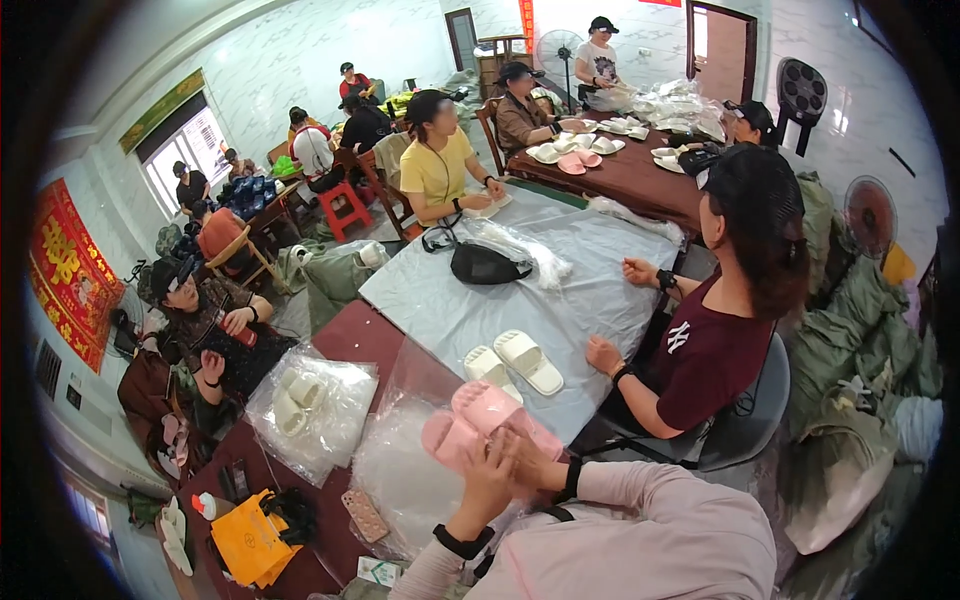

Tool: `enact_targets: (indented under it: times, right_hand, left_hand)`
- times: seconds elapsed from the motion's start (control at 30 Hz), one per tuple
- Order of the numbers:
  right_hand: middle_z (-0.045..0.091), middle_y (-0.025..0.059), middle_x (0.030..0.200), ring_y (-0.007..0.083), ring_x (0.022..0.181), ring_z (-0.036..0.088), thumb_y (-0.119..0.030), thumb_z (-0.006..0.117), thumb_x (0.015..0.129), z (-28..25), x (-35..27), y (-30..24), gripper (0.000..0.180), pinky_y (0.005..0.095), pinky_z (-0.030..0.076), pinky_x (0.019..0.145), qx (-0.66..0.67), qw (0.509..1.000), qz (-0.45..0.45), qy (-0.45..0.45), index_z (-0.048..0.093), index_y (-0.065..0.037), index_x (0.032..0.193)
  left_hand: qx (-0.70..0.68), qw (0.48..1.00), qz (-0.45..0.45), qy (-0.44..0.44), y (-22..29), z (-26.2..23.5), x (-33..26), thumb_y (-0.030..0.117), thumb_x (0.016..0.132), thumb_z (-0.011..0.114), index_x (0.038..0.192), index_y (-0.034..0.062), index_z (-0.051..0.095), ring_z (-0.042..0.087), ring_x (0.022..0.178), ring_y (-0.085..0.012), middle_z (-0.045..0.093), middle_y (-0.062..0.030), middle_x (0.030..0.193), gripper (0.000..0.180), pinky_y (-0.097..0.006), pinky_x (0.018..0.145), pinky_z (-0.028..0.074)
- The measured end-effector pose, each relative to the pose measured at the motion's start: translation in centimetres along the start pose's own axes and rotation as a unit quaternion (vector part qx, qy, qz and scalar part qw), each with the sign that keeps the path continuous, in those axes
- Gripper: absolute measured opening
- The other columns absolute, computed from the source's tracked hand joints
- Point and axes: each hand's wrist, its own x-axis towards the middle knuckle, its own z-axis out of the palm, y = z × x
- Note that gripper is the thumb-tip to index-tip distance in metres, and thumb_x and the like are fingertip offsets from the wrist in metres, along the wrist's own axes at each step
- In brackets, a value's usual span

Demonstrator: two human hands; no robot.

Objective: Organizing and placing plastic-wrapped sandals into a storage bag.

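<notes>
A pair of pink slide slippers is held up in front of me over the near edge of the table. My left hand is closed at the lower part of the pair, its fingers slightly blurred. Close beside it, my right hand grips the right-hand slipper's sole; its fingertips are partly hidden. Just beyond the pink pair, two cream slippers lie on the plastic-covered table. Clear plastic bags are spread to the left of my hands.
Cream slippers in clear plastic lie at left. Nearby are an orange bag and a phone in a pink case. A black waist bag rests farther up the table. Co-workers sit right, left and across.
</notes>
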Motion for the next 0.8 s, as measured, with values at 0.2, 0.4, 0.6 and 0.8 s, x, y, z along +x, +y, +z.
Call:
enact_targets:
  times: [0.2, 0.4, 0.6, 0.8]
  right_hand:
    - [0.051, 0.0158, 0.102, 0.0329, 0.095, 0.048, -0.029, 0.058, 0.077, 1.0, 2.3, 0.0, 0.032, 0.0443, 0.037, 0.086, 0.001, 0.986, 0.11, 0.122, 0.057, -0.003, 0.095]
    - [0.05, 0.0171, 0.099, 0.0325, 0.092, 0.048, -0.029, 0.058, 0.08, -0.1, 2.9, 2.3, 0.029, 0.0449, 0.037, 0.08, 0.074, 0.981, 0.182, 0.006, 0.058, -0.003, 0.092]
    - [0.051, 0.0149, 0.102, 0.0314, 0.095, 0.048, -0.033, 0.053, 0.082, 0.5, 3.5, 1.2, 0.033, 0.0457, 0.035, 0.081, 0.0, 0.957, 0.222, 0.185, 0.058, -0.004, 0.096]
    - [0.054, 0.0127, 0.094, 0.0306, 0.092, 0.05, -0.033, 0.052, 0.082, 0.7, 3.1, 1.7, 0.031, 0.0453, 0.036, 0.08, -0.086, 0.959, 0.266, 0.047, 0.059, -0.008, 0.098]
  left_hand:
    - [-0.058, 0.996, -0.009, 0.066, 0.3, -1.1, -1.5, 0.013, 0.079, 0.056, 0.131, 0.0092, 0.042, 0.026, 0.127, -0.0445, 0.033, -0.0196, 0.138, 0.054, -0.066, 0.099, 0.008]
    - [-0.157, 0.947, -0.18, 0.216, -3.0, -0.4, -2.1, -0.001, 0.079, 0.046, 0.134, -0.0016, 0.032, 0.047, 0.114, -0.0381, 0.048, -0.0252, 0.122, 0.056, -0.046, 0.094, 0.037]
    - [-0.21, 0.947, -0.226, 0.09, -1.7, 0.4, -2.6, -0.003, 0.079, 0.045, 0.134, -0.005, 0.029, 0.06, 0.067, -0.033, 0.063, -0.0152, 0.074, 0.057, -0.041, 0.061, 0.046]
    - [-0.327, 0.93, -0.119, -0.119, 0.7, -0.7, -3.5, 0.002, 0.086, 0.04, 0.14, 0.0015, 0.02, 0.061, 0.066, -0.0314, 0.062, -0.013, 0.068, 0.057, -0.036, 0.063, 0.049]
